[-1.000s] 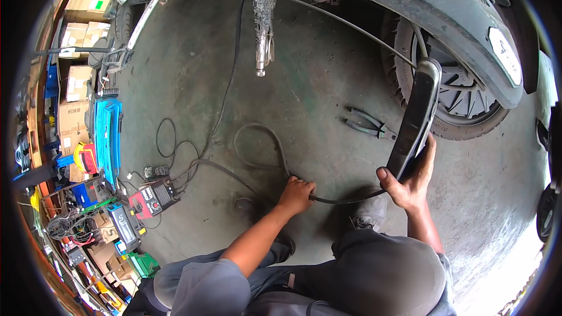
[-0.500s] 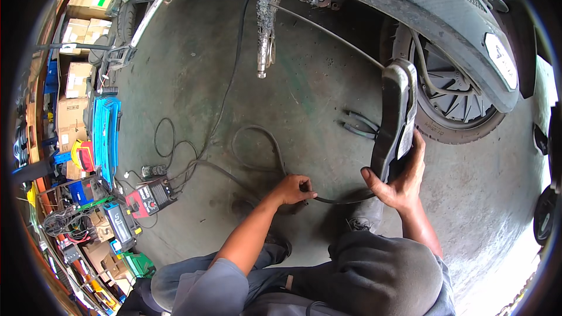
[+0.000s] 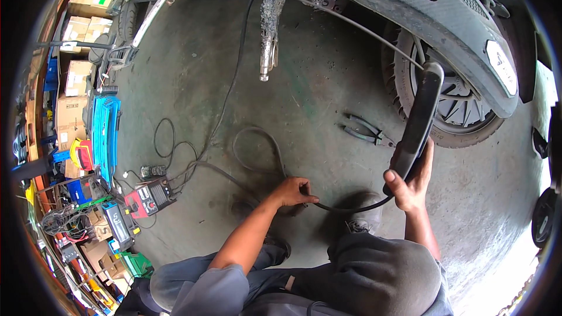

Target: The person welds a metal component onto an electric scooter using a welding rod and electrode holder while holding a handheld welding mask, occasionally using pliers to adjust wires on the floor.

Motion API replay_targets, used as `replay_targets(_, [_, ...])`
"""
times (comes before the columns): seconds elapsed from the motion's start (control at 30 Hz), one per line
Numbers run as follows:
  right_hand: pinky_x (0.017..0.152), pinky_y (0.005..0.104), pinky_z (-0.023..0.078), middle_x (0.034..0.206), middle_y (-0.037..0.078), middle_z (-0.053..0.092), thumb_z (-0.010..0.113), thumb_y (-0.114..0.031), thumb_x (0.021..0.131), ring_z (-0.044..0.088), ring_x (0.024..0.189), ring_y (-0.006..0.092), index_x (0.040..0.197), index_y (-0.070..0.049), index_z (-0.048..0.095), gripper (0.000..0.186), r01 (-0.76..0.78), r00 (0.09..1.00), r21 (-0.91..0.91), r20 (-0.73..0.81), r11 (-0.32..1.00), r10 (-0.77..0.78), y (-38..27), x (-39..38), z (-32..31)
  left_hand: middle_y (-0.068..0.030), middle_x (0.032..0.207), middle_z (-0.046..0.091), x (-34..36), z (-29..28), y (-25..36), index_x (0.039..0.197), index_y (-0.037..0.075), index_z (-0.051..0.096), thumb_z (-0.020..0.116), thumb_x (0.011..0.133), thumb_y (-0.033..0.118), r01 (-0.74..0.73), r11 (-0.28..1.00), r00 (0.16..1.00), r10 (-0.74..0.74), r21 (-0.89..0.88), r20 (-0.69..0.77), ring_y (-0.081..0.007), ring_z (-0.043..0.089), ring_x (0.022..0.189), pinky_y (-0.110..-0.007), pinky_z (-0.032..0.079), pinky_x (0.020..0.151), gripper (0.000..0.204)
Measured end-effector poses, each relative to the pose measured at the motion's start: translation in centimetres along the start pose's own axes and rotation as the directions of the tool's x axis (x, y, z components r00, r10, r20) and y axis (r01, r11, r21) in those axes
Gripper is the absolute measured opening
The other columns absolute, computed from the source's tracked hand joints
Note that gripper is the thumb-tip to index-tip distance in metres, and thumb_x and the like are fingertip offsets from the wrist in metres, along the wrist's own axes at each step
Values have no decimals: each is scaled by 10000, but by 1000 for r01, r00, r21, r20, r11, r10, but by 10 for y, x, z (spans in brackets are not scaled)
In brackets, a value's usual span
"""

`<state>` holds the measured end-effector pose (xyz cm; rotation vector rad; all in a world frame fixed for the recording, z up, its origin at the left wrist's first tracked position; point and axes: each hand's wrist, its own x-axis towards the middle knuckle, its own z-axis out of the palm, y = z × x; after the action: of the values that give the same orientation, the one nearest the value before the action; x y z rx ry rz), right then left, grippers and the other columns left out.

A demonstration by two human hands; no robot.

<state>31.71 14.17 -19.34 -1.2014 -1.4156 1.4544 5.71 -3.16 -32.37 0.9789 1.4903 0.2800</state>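
From afar, my right hand (image 3: 414,190) gripped the black handle (image 3: 420,120), likely rigid, best held low; my left hand (image 3: 290,192) pinched its seemingly pliable cable (image 3: 357,208).

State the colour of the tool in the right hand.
The tool is mostly black, shown in the head view.

Light is moderate in the middle, where the left hand (image 3: 291,192) and right hand (image 3: 414,192) look clear. On the right near side, the floor (image 3: 468,199) becomes white with glare. Below the scooter (image 3: 421,9) is dark shadow. Lines bend toward the black rim.
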Motion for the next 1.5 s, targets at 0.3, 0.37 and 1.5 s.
replay_targets(0.3, [997,406,385,1187,186,539,820,-457,649,512,1140,283,1381,55,294,1036,66,996,-151,64,986,-57,-21,14,14,-23,640,595,3,1,-2,704,58,582,919,599,377,28,1000,999,-28,1,30,-112,531,609,-293,422,576,475])
replay_targets(0.37, [923,407,446,1136,185,546,823,-433,653,566,1042,277,1370,50,309,1006,97,994,-162,73,982,-86,-17,14,13,-22,639,595,2,1,-2,701,57,582,918,599,375,26,1000,999,-26,-1,29,-113,532,609,-295,420,572,474])
replay_targets(1.5, [586,274,451,871,84,514,763,-382,708,531,669,144,1235,-6,375,755,-279,955,367,202,887,217,-6,-11,5,-55,649,605,1,0,-1,692,44,587,923,578,371,16,996,999,-20,93,38,-139,551,622,-311,427,581,483])
